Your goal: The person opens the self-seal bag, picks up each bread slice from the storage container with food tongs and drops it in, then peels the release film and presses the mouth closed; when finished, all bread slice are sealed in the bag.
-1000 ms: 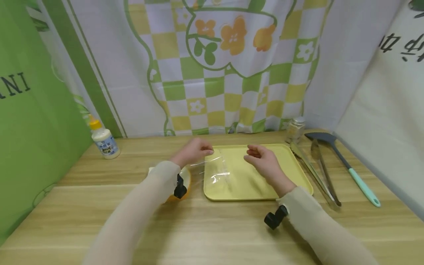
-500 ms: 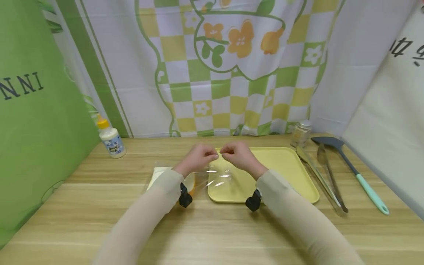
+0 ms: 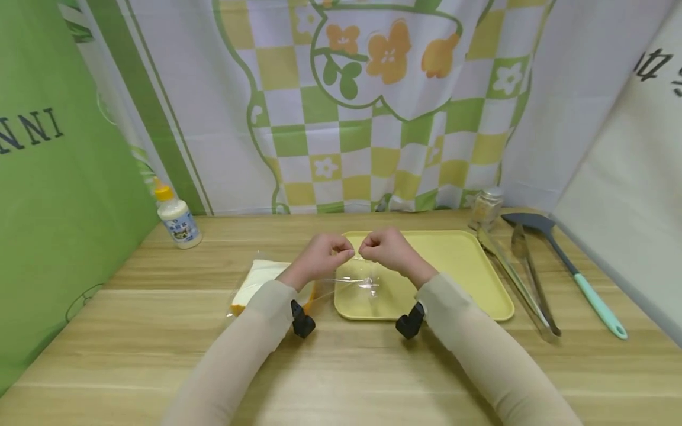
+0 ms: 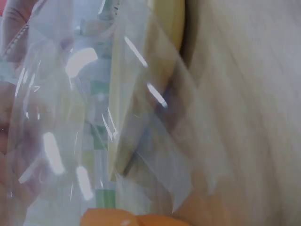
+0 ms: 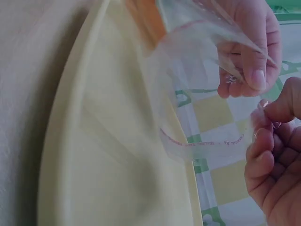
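A clear plastic bag (image 3: 366, 285) with sliced bread (image 3: 261, 277) in it lies left of the yellow tray (image 3: 453, 266), its mouth end raised over the tray's left part. My left hand (image 3: 322, 255) pinches one side of the bag's mouth between thumb and fingers. Close by, my right hand (image 3: 391, 251) pinches the other side. Red print runs along the mouth's edge in the right wrist view, where the film gapes between both hands. Through the film, the left wrist view shows an orange-brown crust (image 4: 134, 219). My left forearm hides part of the bread.
On the right lie metal tongs (image 3: 522, 284) and a dark spatula (image 3: 565, 266) with a mint handle. Behind them stands a glass jar (image 3: 486, 208). A white squeeze bottle (image 3: 180, 223) with a yellow cap is at the back left. Cloth curtains enclose the table.
My right hand has come left from over the tray to the bag's mouth and now pinches it. The left hand stays at the bag, its forearm now covering less of the bread.
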`<state>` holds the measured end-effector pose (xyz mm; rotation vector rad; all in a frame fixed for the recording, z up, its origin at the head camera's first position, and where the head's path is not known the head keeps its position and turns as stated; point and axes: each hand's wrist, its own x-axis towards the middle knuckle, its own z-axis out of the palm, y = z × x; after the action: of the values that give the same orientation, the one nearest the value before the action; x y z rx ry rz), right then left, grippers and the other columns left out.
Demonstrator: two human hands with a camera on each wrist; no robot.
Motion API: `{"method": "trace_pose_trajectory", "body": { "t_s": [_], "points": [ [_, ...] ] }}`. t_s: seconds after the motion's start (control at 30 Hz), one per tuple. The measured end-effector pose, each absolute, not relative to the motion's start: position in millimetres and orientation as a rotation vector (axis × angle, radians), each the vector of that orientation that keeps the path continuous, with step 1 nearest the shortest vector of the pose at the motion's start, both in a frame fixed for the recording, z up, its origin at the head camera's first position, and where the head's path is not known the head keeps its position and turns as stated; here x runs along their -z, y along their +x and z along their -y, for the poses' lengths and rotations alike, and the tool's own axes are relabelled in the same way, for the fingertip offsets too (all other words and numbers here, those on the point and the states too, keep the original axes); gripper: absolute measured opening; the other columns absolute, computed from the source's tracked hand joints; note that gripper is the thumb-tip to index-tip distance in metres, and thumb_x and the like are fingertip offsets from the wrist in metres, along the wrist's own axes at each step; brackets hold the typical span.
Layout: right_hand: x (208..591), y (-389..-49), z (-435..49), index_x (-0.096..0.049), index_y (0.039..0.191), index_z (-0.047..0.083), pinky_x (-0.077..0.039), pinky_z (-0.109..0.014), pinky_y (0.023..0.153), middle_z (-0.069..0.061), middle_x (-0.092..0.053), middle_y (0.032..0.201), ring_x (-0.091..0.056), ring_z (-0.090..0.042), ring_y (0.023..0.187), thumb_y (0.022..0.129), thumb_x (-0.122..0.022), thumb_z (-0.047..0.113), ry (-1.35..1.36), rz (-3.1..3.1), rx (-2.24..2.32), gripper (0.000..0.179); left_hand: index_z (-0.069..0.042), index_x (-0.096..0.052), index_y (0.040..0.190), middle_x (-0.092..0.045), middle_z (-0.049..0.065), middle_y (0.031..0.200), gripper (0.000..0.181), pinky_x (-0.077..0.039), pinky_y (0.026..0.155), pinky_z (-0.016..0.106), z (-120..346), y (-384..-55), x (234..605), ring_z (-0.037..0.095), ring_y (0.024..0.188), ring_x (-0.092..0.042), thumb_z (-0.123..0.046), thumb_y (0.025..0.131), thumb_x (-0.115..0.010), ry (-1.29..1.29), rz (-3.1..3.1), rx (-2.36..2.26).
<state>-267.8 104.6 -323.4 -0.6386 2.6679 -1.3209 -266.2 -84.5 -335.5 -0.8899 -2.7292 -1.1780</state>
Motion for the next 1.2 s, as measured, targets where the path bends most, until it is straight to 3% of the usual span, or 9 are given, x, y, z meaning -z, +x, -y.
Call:
{"method": "trace_pose_trajectory", "body": {
  "t_s": [0.2, 0.4, 0.77, 1.03, 1.2],
  "points": [
    [326, -266, -108, -0.065, 0.087, -0.008, -0.050, -0.032, 0.061, -0.006, -0.064, 0.079, -0.053, -0.015, 0.063, 0.085, -0.056, 0.007, -0.581, -2.490, 1.468, 0.018, -0.002, -0.069, 0.090, -0.066, 0.005, 0.083, 0.015, -0.048, 0.071, 0.029, 84, -260, 336, 0.015, 0.078, -0.057, -0.012, 0.091, -0.058, -0.859, 2.685, 1.236],
    [331, -264, -109, -0.065, 0.093, -0.012, -0.049, -0.025, 0.060, -0.002, -0.063, 0.076, -0.053, -0.012, 0.063, 0.085, -0.055, 0.004, -0.534, -2.364, 1.628, 0.020, -0.002, -0.070, 0.087, -0.067, 0.005, 0.084, 0.015, -0.049, 0.072, 0.028, 82, -256, 341, 0.015, 0.080, -0.060, -0.013, 0.089, -0.060, -0.812, 2.604, 1.273],
    [339, -262, -112, -0.063, 0.099, -0.013, -0.051, -0.027, 0.063, -0.003, -0.064, 0.080, -0.055, -0.014, 0.066, 0.082, -0.051, 0.000, -0.491, -2.270, 1.781, 0.025, 0.001, -0.070, 0.088, -0.070, 0.009, 0.089, 0.016, -0.050, 0.079, 0.033, 78, -252, 344, 0.020, 0.086, -0.062, -0.012, 0.089, -0.061, -0.766, 2.520, 1.408],
    [339, -260, -119, -0.059, 0.111, -0.012, -0.052, -0.027, 0.068, 0.000, -0.065, 0.083, -0.060, -0.012, 0.072, 0.087, -0.055, 0.000, -0.689, -2.227, 1.828, 0.027, -0.002, -0.070, 0.086, -0.069, 0.008, 0.086, 0.014, -0.048, 0.076, 0.030, 77, -254, 348, 0.017, 0.084, -0.059, -0.013, 0.089, -0.061, -0.652, 2.509, 1.498],
    [333, -259, -121, -0.060, 0.108, -0.014, -0.053, -0.029, 0.069, -0.005, -0.066, 0.087, -0.063, -0.022, 0.077, 0.088, -0.055, 0.000, -0.799, -2.204, 1.790, 0.025, -0.001, -0.070, 0.086, -0.069, 0.008, 0.085, 0.013, -0.047, 0.076, 0.029, 77, -256, 351, 0.015, 0.082, -0.057, -0.012, 0.088, -0.062, -0.636, 2.496, 1.547]
  ]
}}
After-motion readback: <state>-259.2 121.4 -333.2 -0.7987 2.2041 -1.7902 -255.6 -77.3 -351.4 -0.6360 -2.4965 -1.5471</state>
